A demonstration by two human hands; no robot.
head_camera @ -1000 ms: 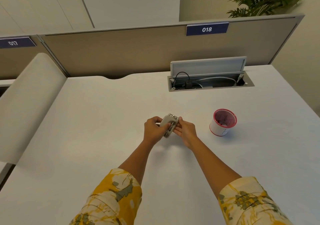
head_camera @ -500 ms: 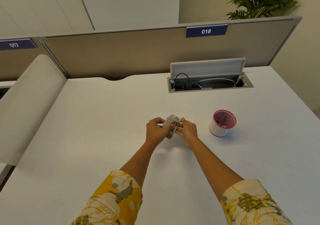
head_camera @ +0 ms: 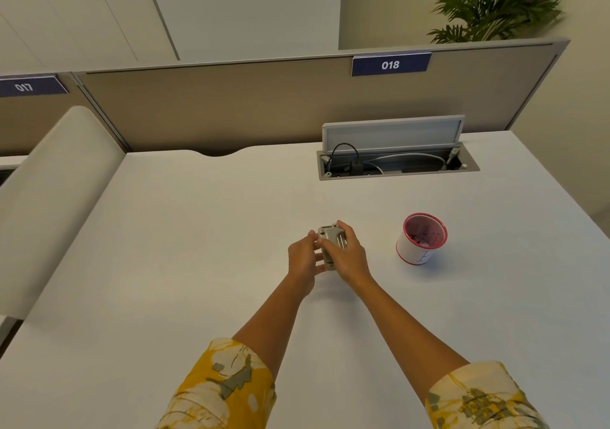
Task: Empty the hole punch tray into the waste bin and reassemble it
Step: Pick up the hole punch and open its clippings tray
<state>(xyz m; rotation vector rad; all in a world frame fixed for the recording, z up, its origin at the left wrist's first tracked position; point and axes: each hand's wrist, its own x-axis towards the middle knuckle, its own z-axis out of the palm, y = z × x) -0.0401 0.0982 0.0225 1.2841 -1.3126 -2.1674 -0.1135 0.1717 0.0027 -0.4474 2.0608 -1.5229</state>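
Note:
A small grey hole punch [head_camera: 331,243] is held just above the white desk [head_camera: 185,237], tilted on its side, between both hands. My left hand [head_camera: 303,256] grips its left side with the fingertips. My right hand [head_camera: 352,253] wraps over its right side and top. Whether the tray is on the punch is hidden by the fingers. A small white waste bin [head_camera: 420,239] with a red rim and red inside stands on the desk to the right of my right hand, apart from it.
An open cable box [head_camera: 396,161] with its lid up and cords inside is set into the desk at the back. A tan partition [head_camera: 264,105] marked 018 closes the far edge. A padded white divider [head_camera: 49,191] borders the left side.
The punch has turned in my hands, and my right hand has slid further over its top. Both hands stay at the same spot on the desk.

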